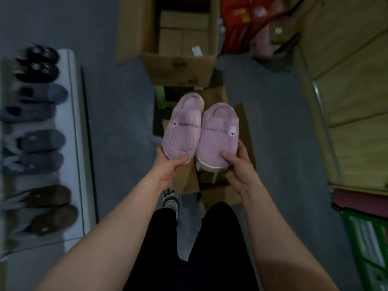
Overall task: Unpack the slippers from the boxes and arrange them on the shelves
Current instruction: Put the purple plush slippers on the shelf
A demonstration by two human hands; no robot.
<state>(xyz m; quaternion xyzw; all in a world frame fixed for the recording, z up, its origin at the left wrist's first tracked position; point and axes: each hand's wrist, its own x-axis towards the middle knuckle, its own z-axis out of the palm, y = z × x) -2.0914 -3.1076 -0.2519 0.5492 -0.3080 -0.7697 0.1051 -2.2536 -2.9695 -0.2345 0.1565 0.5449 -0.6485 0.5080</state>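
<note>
The left slipper [182,131] and right slipper [217,141] are held side by side, soles down and touching, probably so they can go onto the shelf [71,114] as a matched set like the pairs [42,141] lined up there. The left hand [168,169] curls round the left slipper's toe, thumb on top; the right hand [237,166] grips the right slipper likewise. Both slippers hang above the cardboard [241,114], short of the box [178,68]
</note>
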